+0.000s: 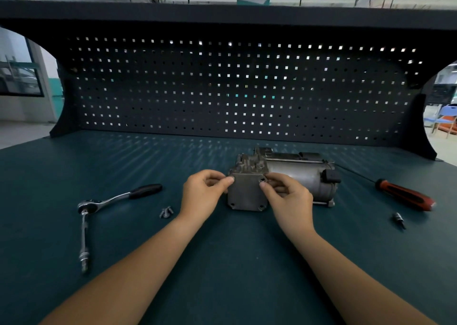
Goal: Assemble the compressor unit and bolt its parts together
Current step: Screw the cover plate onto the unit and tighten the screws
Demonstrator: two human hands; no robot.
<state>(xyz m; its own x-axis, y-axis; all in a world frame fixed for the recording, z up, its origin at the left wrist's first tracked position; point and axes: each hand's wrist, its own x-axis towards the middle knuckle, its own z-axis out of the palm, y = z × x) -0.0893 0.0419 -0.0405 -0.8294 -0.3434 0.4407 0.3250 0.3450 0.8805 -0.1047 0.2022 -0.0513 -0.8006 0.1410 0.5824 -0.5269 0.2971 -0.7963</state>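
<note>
The grey metal compressor unit lies on its side on the green bench mat, its square cover plate facing me. My left hand pinches at the plate's upper left corner, fingers curled. My right hand pinches at the upper right corner, where a bolt sits in its hole. Whether the left fingers hold a bolt is hidden. Loose bolts lie left of my left wrist.
A ratchet wrench with a long extension bar lies at the left. A red-and-black screwdriver and a small bit socket lie at the right. A dark pegboard closes the back of the bench.
</note>
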